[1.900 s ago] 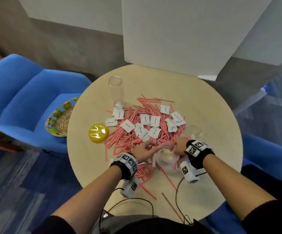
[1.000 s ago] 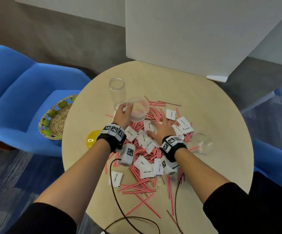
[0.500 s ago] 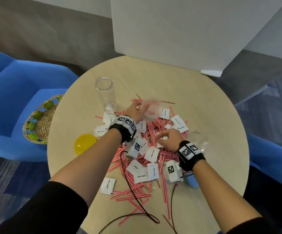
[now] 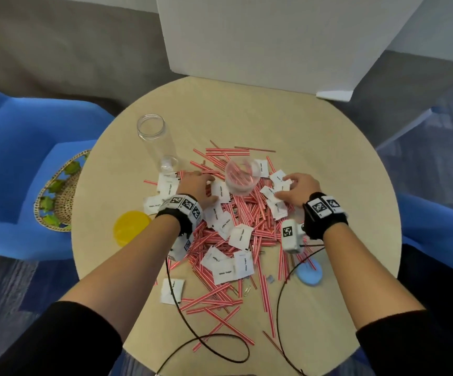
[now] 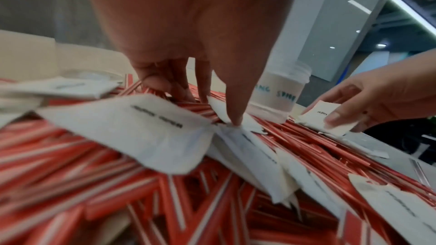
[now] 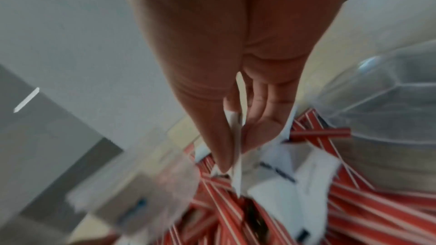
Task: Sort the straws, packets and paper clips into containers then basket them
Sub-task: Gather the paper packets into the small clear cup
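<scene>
Red-and-white straws (image 4: 236, 226) lie heaped in the middle of the round table (image 4: 328, 158), with white sugar packets (image 4: 240, 236) scattered over them. A paper clip (image 4: 247, 290) lies at the heap's near edge. A short clear container (image 4: 243, 177) with handwriting on it (image 5: 278, 91) stands free on the heap, between my hands. My left hand (image 4: 203, 185) reaches down with its fingers on the straws and its thumb tip touching a packet (image 5: 238, 124). My right hand (image 4: 285, 189) pinches a packet (image 5: 324, 118) between thumb and fingers, just right of the container.
A tall clear jar (image 4: 151, 137) stands at the back left. A yellow lid (image 4: 131, 227) lies left of the heap and a blue lid (image 4: 309, 272) under my right forearm. A woven basket (image 4: 59, 191) sits on the blue chair. Another clear container (image 6: 389, 100) stands beside my right hand.
My left hand has set the short container down on the heap, let go and moved left onto the packets. My right hand has moved further back and pinched a packet.
</scene>
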Available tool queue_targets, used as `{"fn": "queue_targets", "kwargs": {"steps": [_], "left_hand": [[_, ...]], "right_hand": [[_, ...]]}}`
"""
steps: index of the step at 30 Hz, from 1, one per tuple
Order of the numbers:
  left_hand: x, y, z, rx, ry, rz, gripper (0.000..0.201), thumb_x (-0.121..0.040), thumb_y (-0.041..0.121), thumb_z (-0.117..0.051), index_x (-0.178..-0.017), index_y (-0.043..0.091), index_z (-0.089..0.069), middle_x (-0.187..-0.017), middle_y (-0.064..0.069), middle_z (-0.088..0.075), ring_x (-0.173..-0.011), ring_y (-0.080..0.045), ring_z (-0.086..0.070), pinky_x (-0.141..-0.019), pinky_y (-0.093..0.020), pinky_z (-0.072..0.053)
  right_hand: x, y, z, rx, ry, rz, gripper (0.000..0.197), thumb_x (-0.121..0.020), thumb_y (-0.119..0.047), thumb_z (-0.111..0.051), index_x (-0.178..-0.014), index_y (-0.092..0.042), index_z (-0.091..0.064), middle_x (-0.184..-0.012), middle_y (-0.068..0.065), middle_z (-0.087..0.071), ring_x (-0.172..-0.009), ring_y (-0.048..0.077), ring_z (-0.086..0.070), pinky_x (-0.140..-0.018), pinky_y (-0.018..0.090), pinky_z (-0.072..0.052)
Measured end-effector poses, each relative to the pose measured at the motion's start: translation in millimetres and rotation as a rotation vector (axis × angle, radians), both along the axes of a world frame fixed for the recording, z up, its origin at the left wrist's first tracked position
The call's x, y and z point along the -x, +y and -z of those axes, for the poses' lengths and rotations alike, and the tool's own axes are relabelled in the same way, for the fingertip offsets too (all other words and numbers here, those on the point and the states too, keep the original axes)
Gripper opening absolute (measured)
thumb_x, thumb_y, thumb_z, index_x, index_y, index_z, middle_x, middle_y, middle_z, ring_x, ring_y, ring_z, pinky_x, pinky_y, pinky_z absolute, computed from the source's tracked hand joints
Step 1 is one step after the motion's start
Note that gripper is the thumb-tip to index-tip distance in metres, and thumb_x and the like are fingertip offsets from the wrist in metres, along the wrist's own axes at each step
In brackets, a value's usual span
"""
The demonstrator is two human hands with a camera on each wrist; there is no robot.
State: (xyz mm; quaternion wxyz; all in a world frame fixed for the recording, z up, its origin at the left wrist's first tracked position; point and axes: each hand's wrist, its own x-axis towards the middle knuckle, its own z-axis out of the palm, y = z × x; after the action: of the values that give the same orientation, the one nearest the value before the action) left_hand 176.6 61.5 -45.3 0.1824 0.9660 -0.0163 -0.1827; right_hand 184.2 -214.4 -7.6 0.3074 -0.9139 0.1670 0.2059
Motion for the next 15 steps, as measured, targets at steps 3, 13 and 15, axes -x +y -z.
{"fn": "queue_targets", "kwargs": {"steps": [3,13,15], "left_hand": [[2.2,-5.0,6.1,-0.020,0.013,-0.021,0.063,-0.078,0.055,-0.071,-0.131,0.023,-0.055,-0.134,-0.008,-0.052,-0.123,-0.029,-0.048,-0.106,-0.045,-0.041],[13.5,20.9,-17.2,0.459,-0.186,-0.443,0.015,-0.088,0.029,-0.068,-0.093,0.017,-0.074,-0.089,0.002,-0.071,-0.083,-0.016,-0.066,-0.079,-0.030,-0.056],[15.7,30.6,-27.0,0.514,-0.163,-0.474,0.011,-0.087,0.024,-0.065,-0.088,0.015,-0.072,-0.083,0.000,-0.071,-0.079,-0.017,-0.067,-0.075,-0.027,-0.054]], "right_hand": [[-1.9,14.6,5.9,0.072,0.108,-0.130,0.065,-0.073,-0.024,-0.085,-0.132,-0.013,-0.059,-0.121,0.009,-0.066,-0.093,0.020,-0.064,-0.069,0.024,-0.051],[5.3,13.9,0.6,0.142,-0.024,-0.148,0.036,-0.076,-0.026,-0.084,-0.106,-0.010,-0.073,-0.106,0.012,-0.072,-0.084,0.029,-0.071,-0.084,0.039,-0.057],[7.8,11.1,-10.7,0.108,-0.012,-0.121,0.033,-0.075,-0.029,-0.085,-0.098,-0.008,-0.076,-0.094,0.010,-0.075,-0.081,0.026,-0.070,-0.078,0.036,-0.058]]}}
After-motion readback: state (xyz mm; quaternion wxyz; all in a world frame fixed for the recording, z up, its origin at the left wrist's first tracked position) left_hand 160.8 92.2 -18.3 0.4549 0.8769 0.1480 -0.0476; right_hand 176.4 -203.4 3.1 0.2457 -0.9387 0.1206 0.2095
